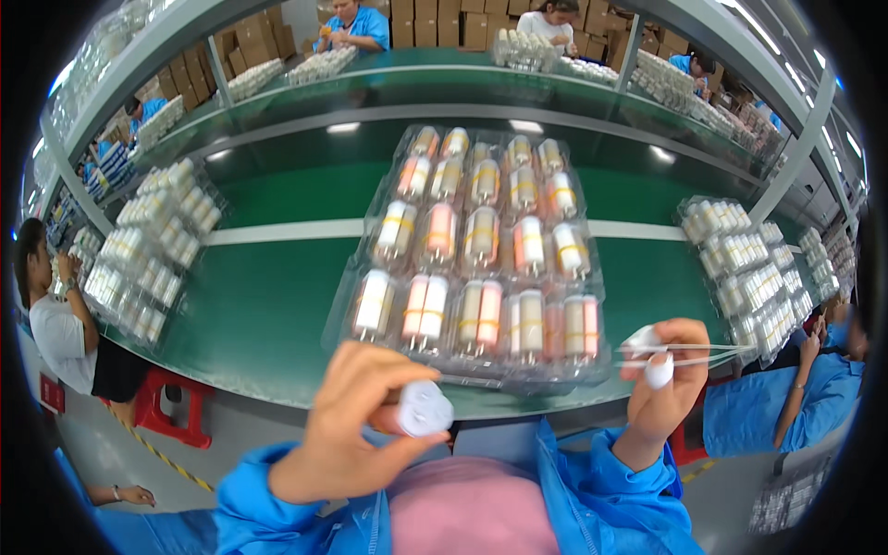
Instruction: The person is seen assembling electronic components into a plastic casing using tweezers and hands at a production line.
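My left hand (356,421) is closed around a short cylinder with a round white end (426,408), which faces up toward me. What the rest of this piece looks like is mostly hidden by my fingers. To the right, my right hand (668,379) pinches thin pale tweezers (712,353) that lie sideways across the fingers. White covers (659,371) sit on two of its fingertips. Beyond both hands, a clear plastic tray (592,305) holds rows of paired cylinders (427,307) in white, grey and pink, bound with yellow bands, with metal pins at their near ends.
The trays rest on a green conveyor belt (268,277) crossed by a white strip (287,231). More filled trays stand at left (153,250) and right (749,268). Co-workers sit at both sides and across the line. Grey metal posts (795,148) rise at the sides.
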`<action>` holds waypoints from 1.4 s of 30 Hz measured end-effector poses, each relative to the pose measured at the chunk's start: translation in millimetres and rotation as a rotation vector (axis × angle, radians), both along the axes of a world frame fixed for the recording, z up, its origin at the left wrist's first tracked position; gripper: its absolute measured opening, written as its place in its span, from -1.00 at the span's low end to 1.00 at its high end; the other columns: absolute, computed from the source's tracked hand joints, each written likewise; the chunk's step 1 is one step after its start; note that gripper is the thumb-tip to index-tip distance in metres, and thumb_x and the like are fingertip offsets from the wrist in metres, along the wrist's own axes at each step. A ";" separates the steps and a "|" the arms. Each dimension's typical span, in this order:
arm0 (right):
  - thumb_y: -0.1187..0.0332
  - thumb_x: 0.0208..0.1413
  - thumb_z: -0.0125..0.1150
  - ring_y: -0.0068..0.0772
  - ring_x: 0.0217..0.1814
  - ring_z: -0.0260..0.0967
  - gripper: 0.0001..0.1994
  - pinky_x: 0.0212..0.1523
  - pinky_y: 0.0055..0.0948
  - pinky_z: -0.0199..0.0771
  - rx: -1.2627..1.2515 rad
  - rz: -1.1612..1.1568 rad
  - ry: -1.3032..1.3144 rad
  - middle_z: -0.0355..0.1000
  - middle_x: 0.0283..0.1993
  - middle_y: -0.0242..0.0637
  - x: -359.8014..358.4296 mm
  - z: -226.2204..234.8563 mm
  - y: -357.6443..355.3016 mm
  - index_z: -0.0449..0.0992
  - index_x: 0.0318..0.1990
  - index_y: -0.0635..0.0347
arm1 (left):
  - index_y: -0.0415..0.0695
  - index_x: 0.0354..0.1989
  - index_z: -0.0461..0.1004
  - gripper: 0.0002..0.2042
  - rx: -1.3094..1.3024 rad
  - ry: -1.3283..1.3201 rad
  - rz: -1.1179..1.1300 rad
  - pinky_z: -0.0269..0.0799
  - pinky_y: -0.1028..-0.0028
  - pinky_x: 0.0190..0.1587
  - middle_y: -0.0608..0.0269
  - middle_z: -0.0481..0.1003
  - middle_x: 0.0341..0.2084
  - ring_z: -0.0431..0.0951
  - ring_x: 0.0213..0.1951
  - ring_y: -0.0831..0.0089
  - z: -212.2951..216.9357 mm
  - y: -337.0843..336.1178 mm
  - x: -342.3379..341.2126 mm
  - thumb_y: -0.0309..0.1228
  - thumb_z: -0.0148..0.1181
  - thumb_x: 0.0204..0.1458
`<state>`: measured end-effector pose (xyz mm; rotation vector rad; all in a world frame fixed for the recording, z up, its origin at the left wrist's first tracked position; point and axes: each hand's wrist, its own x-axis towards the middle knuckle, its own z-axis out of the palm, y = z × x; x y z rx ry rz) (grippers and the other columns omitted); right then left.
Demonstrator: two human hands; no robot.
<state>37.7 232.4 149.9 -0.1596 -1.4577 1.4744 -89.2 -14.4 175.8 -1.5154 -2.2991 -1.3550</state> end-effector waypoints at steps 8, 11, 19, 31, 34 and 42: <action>0.50 0.07 0.20 -0.40 -0.36 0.47 -0.84 -0.33 -0.54 0.52 -0.250 -0.025 -0.172 0.44 -0.26 -0.18 -16.1 -106.6 91.9 0.44 -0.20 0.35 | -0.21 -0.07 0.35 -0.63 -0.089 -0.295 0.006 0.37 0.48 -0.19 0.23 0.46 -0.33 0.45 -0.27 0.51 34.9 107.9 -156.1 -0.36 0.25 -0.04; 0.53 0.05 0.20 -0.38 -0.33 0.49 -0.82 -0.29 -0.52 0.54 -0.383 0.011 -0.229 0.46 -0.30 -0.14 -11.3 -120.4 93.7 0.43 -0.19 0.42 | -0.22 -0.16 0.40 -0.64 -0.112 -0.257 0.101 0.41 0.39 -0.23 0.12 0.51 -0.37 0.51 -0.30 0.39 31.2 175.9 -210.0 -0.28 0.27 -0.07; 0.57 0.06 0.16 -0.37 -0.35 0.50 -0.83 -0.30 -0.51 0.57 -0.384 0.059 -0.257 0.47 -0.32 -0.13 -5.6 -123.8 92.4 0.43 -0.18 0.44 | -0.18 -0.08 0.45 -0.55 -0.428 0.099 0.344 0.39 0.22 -0.07 -0.04 0.51 -0.21 0.51 -0.15 0.02 -5.7 265.5 -260.7 -0.11 0.20 -0.06; 0.63 0.08 0.10 -0.26 -0.28 0.52 -0.85 -0.23 -0.44 0.59 -0.426 0.141 -0.334 0.44 -0.25 -0.09 -2.0 -122.3 92.4 0.42 -0.18 0.48 | 0.00 0.25 0.19 -0.42 -0.592 0.335 0.354 0.01 0.10 0.16 0.15 0.30 0.10 0.21 0.16 0.23 -23.2 281.4 -248.4 0.08 -0.24 0.15; 0.62 0.09 0.10 -0.26 -0.26 0.52 -0.84 -0.22 -0.44 0.59 -0.411 0.125 -0.317 0.45 -0.25 -0.06 -5.7 -123.0 90.6 0.41 -0.17 0.48 | 0.01 0.31 0.08 -0.40 -0.616 0.341 0.239 -0.08 0.05 0.19 0.18 0.19 0.20 0.11 0.24 0.25 -30.9 290.4 -244.0 0.08 -0.34 0.18; 0.56 0.11 0.11 -0.30 -0.31 0.53 -0.84 -0.26 -0.47 0.59 -0.386 0.084 -0.274 0.47 -0.31 -0.08 -8.2 -122.5 86.2 0.40 -0.17 0.46 | -0.08 -0.13 0.34 -0.66 -0.356 0.218 0.185 -0.16 0.01 0.19 0.10 0.42 -0.12 0.30 0.07 0.17 -38.1 294.0 -247.6 -0.08 -0.09 0.11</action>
